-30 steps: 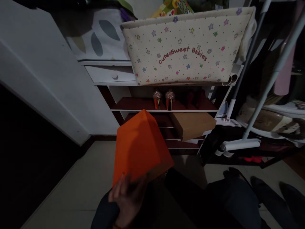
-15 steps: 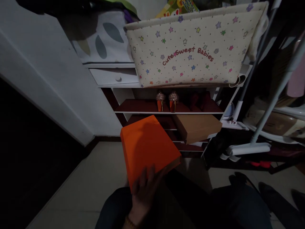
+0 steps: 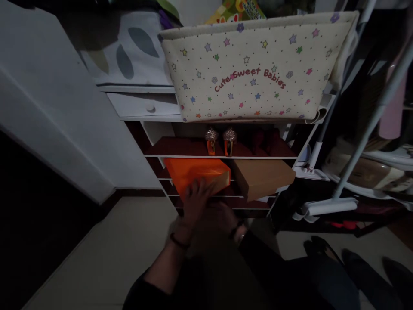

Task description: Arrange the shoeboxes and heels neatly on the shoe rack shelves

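Note:
An orange box (image 3: 190, 170) sits partly inside the shelf under the pair of glittery shoes, its near end sticking out at a slant. My left hand (image 3: 195, 200) holds its front end, fingers spread along that face; the thumb is hard to make out. Close below the box's near right end is my right hand (image 3: 224, 215), wearing a dark band at the wrist. Its fingers are dim and smeared, so whether they touch the box does not show. To the right, a brown cardboard box (image 3: 264, 174) juts from the same shelf level.
The glittery shoes (image 3: 229, 142) stand on the upper shelf (image 3: 180, 146) beside a dark red pair (image 3: 264, 140). Above hangs a star-patterned fabric basket (image 3: 251, 97). A white wall (image 3: 80, 107) borders the left, and mop handles (image 3: 364, 129) lean at the right.
The orange box has moved forward, away from me, from above my lap into the shelf, with my left hand on it. My right hand has come into view below it.

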The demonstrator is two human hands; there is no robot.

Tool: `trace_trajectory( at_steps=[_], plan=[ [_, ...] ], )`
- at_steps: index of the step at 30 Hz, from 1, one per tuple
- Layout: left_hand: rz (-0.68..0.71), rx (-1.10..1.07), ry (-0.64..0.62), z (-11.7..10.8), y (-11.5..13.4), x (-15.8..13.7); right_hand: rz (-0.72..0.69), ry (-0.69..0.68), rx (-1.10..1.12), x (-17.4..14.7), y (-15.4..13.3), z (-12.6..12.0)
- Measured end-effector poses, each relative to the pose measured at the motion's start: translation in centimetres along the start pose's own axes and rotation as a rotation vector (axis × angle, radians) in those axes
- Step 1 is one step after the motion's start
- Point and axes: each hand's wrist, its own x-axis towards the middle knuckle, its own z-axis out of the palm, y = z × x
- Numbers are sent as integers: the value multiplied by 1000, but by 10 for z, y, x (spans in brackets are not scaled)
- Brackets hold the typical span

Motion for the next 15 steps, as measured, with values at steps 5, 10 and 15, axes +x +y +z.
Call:
trace_trajectory(
  at_steps=[5,10,15],
  plan=[
    [-26,22,-18,13,-9,28,-203,289,-50,-23,21,-84],
    [-34,61,6,12,1,29,-598,962,-673,-42,-6,-176],
    [-14,-42,44,10,19,8,-743,624,-1446,-16,-24,-200]
  ],
)
